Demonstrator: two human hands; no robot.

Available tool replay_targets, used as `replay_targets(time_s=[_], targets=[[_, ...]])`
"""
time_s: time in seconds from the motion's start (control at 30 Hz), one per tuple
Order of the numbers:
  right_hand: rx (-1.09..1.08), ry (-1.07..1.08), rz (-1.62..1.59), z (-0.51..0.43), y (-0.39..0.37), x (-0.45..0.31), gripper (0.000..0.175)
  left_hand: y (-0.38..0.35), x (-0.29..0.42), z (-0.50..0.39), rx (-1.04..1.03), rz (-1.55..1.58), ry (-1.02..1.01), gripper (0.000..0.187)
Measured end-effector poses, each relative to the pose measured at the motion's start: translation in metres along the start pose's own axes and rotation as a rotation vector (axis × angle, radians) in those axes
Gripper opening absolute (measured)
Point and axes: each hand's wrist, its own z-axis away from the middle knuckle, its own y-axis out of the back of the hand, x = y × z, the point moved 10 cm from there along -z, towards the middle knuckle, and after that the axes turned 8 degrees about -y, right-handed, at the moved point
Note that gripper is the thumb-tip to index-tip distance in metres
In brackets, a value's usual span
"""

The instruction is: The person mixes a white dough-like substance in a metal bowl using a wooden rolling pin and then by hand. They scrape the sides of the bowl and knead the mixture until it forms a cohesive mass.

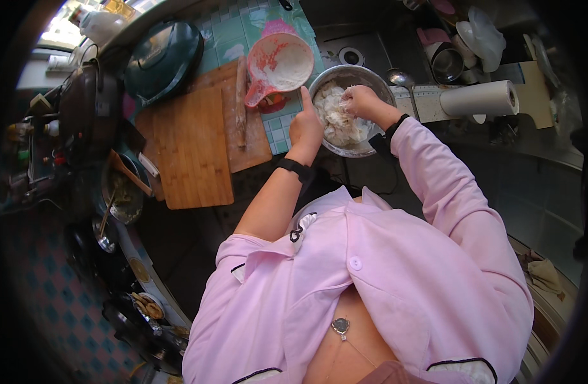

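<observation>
A metal mixing bowl (394,96) stands before me, with shaggy, wet dough (339,122) and some loose flour in it. Inside it, my right hand (366,102) has its fingers bunched on the dough, and bits of dough stick to them. My left hand (307,126) is at the bowl's left rim, gripping it with the index finger stretched along the edge; the thumb is hidden. Just left of the bowl sits a red-handled plastic scoop (255,97) with white flour (291,69) in it, apart from my left hand.
Left lie two wooden cutting boards (193,153) and a floured rolling pin (241,103). Behind them rests a dark green lidded appliance (162,60). A knife (148,164) and a pan with a wooden spatula (131,173) are farther left. Rightward are a ladle (401,79) and a plastic-bag roll (476,100).
</observation>
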Motion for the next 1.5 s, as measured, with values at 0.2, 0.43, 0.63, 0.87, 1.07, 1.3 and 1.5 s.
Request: replay_targets(time_s=[0.2,0.43,0.63,0.87,1.07,1.3,1.5], targets=[[0.047,0.009,-0.072,0.018,0.009,-0.016,0.034,0.000,-0.004,-0.002,-0.062,0.031,-0.084,0.077],[-0.026,-0.180,0.210,0.035,0.003,0.008,0.037,-0.001,-0.005,-0.006,-0.201,0.053,-0.107,0.081],[-0.146,-0.168,0.421,0.012,-0.056,-0.020,0.031,0.000,-0.005,-0.003,-0.204,0.101,-0.161,0.082],[-0.364,-0.181,0.851,-0.018,-0.088,-0.018,0.025,-0.002,-0.004,-0.004,-0.223,0.101,-0.152,0.086],[-0.319,-0.069,0.664,-0.016,-0.079,-0.014,0.022,0.000,-0.001,-0.003,-0.218,0.072,-0.190,0.084],[-0.108,-0.648,-0.355,0.032,-0.023,0.095,0.024,0.011,-0.004,-0.027,-0.153,0.114,-0.194,0.072],[-0.151,-0.906,-0.912,0.052,-0.085,0.100,0.039,-0.013,-0.006,-0.035,-0.394,0.273,-0.062,0.070]])
